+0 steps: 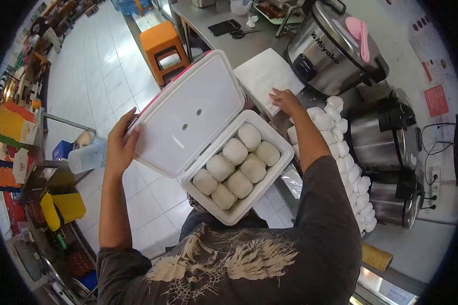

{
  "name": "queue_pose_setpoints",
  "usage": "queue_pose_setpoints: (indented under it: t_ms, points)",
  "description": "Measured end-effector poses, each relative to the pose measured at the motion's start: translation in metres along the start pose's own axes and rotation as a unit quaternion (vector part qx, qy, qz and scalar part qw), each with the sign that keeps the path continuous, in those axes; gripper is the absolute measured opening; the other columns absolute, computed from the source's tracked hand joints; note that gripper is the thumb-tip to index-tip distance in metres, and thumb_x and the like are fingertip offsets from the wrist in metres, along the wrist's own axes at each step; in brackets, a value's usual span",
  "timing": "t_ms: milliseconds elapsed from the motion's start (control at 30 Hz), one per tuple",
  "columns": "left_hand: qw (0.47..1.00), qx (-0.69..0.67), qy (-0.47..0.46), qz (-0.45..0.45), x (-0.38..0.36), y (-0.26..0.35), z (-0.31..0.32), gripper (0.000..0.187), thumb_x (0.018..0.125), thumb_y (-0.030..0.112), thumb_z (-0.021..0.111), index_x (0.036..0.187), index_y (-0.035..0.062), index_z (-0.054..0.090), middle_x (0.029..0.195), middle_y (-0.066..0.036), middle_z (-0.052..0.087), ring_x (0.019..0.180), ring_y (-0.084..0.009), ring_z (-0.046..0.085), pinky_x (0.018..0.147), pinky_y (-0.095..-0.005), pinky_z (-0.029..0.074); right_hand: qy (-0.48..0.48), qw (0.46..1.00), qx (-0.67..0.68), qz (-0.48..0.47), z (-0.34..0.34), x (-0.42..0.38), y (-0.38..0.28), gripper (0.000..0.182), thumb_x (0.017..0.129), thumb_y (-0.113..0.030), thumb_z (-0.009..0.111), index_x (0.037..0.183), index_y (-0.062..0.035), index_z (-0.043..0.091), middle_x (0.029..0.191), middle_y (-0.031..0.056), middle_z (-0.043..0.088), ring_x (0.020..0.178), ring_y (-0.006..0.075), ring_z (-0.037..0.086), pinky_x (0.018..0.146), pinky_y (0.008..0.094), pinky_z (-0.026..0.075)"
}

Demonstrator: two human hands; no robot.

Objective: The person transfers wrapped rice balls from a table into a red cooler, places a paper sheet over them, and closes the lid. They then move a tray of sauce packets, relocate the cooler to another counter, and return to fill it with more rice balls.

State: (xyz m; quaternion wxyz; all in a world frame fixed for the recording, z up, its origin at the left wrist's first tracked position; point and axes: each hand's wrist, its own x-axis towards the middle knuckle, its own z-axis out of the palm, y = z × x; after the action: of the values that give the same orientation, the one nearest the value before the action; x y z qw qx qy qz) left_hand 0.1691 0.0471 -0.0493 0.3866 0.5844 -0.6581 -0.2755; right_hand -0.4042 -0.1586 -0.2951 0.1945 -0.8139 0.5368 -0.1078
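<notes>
My left hand [122, 145] grips the edge of the raised lid [188, 114] of a cooler box, thumb on its white inner side. The open white cooler box [282, 160] sits before my lap. Inside lie several rounded white bundles [235, 151], packed side by side. My right hand [288, 103] is at the near corner of a stack of white paper [267, 76], its bent fingers closed on the top sheet's edge. Beside my right forearm, a long pile of similar white bundles [341, 152] covers the counter.
A large steel rice cooker [325, 51] bears a pink ladle [360, 38]; more cookers [381, 132] stand along the wall. A phone [224, 27] and scissors [244, 33] lie on the steel counter [201, 14]. An orange stool [160, 40] stands on the tiled floor.
</notes>
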Motion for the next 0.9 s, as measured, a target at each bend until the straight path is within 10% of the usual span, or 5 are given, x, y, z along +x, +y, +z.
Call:
queue_pose_setpoints:
  t_ms: [300, 533, 900]
  points:
    - [0.957, -0.215, 0.164, -0.108, -0.021, -0.02, 0.013, 0.054, 0.107, 0.038, 0.045, 0.148, 0.0026, 0.042, 0.132, -0.016, 0.061, 0.118, -0.0221, 0.058, 0.1, -0.0331, 0.045, -0.001, 0.994, 0.087, 0.066, -0.035, -0.002, -0.026, 0.024, 0.078, -0.021, 0.078, 0.101, -0.0118, 0.079, 0.134, 0.0038, 0.066, 0.098, 0.027, 0.061, 0.095, 0.0347, 0.049]
    - [0.909, -0.11, 0.377, -0.14, -0.097, -0.009, 0.045, 0.053, 0.108, 0.039, 0.041, 0.148, 0.0042, 0.036, 0.139, -0.016, 0.053, 0.128, -0.026, 0.049, 0.107, -0.0431, 0.04, 0.016, 0.994, 0.108, -0.001, -0.042, 0.001, -0.022, 0.013, 0.078, -0.016, 0.076, 0.082, -0.0046, 0.071, 0.128, 0.0067, 0.069, 0.103, 0.033, 0.064, 0.094, 0.0386, 0.05]
    - [0.919, 0.066, 0.358, -0.15, -0.185, 0.01, 0.136, 0.044, 0.103, 0.017, 0.049, 0.143, -0.0011, 0.041, 0.142, -0.02, 0.047, 0.132, -0.0292, 0.045, 0.113, -0.0403, 0.033, -0.067, 0.992, 0.111, 0.01, -0.064, -0.01, -0.03, 0.026, 0.078, -0.022, 0.08, 0.097, -0.0114, 0.066, 0.149, 0.0109, 0.051, 0.119, 0.0371, 0.055, 0.105, 0.0421, 0.044]
